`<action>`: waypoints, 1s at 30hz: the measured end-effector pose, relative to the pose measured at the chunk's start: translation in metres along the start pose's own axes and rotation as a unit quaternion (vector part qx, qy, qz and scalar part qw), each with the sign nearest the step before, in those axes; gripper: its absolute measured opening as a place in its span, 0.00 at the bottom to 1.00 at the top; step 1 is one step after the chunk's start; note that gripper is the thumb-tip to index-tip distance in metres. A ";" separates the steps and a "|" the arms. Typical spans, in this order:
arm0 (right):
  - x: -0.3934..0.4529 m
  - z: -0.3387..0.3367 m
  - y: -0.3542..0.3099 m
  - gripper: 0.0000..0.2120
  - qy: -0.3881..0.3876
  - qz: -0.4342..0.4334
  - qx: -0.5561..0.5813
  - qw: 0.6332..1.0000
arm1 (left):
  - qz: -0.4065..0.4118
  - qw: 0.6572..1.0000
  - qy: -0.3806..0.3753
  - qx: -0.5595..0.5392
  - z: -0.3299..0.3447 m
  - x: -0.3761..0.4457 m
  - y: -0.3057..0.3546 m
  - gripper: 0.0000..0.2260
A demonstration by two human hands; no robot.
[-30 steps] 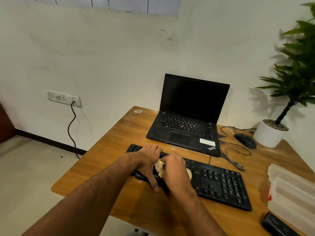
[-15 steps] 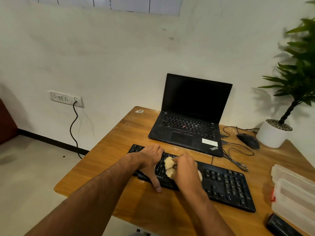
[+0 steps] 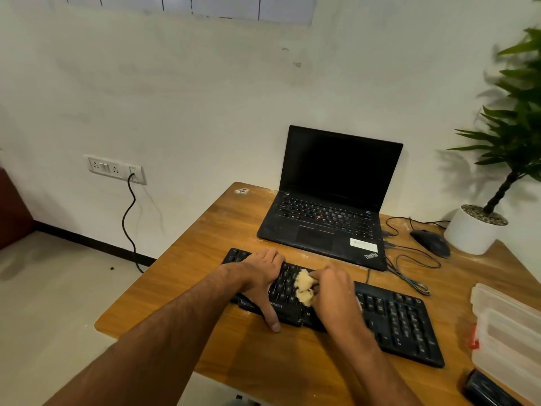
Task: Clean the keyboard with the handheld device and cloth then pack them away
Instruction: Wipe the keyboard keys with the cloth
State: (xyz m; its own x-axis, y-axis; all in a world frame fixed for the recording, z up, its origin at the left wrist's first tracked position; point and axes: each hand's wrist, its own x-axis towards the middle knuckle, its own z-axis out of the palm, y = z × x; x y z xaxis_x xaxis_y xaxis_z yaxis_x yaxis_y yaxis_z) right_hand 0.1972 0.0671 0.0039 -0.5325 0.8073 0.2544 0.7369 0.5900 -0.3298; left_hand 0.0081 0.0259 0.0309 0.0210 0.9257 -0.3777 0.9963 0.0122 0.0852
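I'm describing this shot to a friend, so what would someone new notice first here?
First, the two hands at the middle of the desk: the right hand grips a pale yellow cloth against the black keyboard, while the left hand rests on its left part. Behind them stands an open laptop with a dark screen, and a potted plant sits at the far right.

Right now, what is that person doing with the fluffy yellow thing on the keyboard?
A person is wiping the black keyboard on the wooden desk. The right hand holds a bunched yellowish cloth against the keys, while the left hand rests on the keyboard's left end to steady it. The open laptop sits behind, untouched. The clear plastic box waits on the right.
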 end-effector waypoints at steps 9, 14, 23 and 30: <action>0.019 0.011 -0.032 0.09 -0.023 -0.068 0.016 0.997 | 0.009 1.000 0.019 0.012 0.002 0.000 -0.002 0.63; 0.014 -0.004 0.010 0.11 -0.030 -0.021 0.032 0.999 | 0.003 1.000 0.007 -0.001 0.003 0.000 -0.003 0.64; 0.030 0.015 -0.039 0.09 -0.010 -0.065 0.028 0.997 | 0.018 0.999 0.034 0.014 0.004 0.001 -0.005 0.58; 0.022 -0.007 0.009 0.08 -0.034 -0.036 0.034 0.998 | 0.011 1.000 0.021 -0.005 0.007 0.002 -0.008 0.63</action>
State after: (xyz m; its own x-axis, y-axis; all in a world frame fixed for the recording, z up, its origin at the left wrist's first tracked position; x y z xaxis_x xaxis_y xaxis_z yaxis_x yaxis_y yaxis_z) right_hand 0.1953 0.0907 0.0133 -0.6114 0.7609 0.2174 0.6674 0.6435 -0.3749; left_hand 0.0007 0.0247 0.0232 0.0400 0.9406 -0.3373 0.9948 -0.0057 0.1019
